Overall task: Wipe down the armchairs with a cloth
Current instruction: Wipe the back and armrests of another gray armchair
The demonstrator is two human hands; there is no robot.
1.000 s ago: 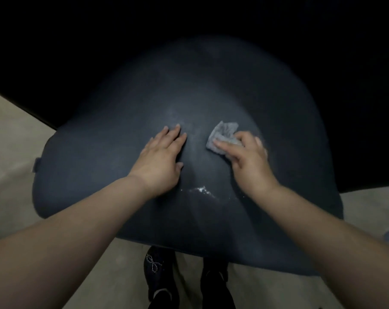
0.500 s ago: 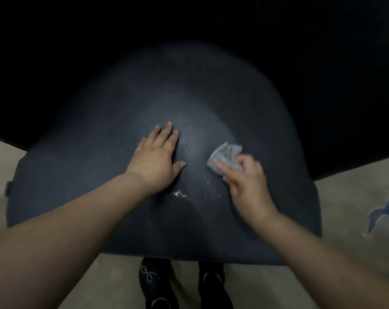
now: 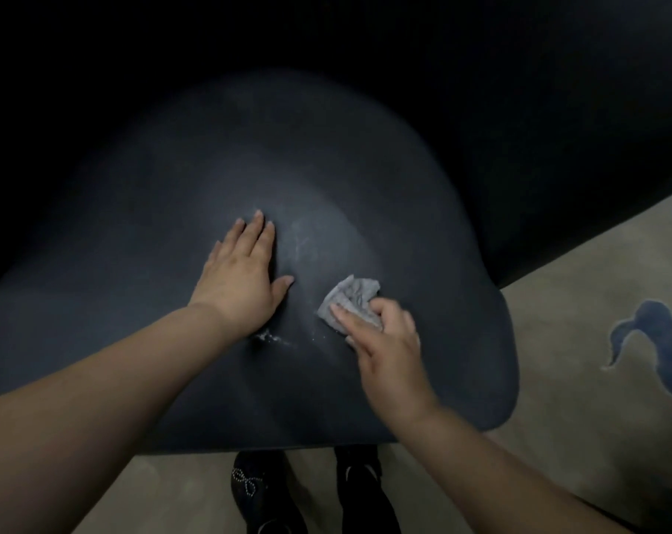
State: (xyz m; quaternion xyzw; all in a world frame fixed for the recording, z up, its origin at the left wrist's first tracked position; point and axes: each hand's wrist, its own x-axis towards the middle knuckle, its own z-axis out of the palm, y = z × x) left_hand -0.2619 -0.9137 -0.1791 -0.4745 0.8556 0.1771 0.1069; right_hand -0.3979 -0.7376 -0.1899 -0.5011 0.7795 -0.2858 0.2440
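— Where is the cloth (image 3: 350, 302) now?
— Right of centre on the dark armchair (image 3: 172, 210), gripped in the right hand (image 3: 388, 352); it has slid lower and rightward.
— And the left hand (image 3: 242, 279)?
— Flat, fingers straight, still pressing the chair beside some white specks (image 3: 273, 339).

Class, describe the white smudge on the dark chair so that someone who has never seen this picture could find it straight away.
Start at the big rounded dark armchair filling the middle of the view. Go down to where the left hand rests flat on it; the white smudge lies just below that wrist, left of the right hand holding the grey cloth. It is the brightest, sharpest speckled mark, unlike the faint hazy streaks above.
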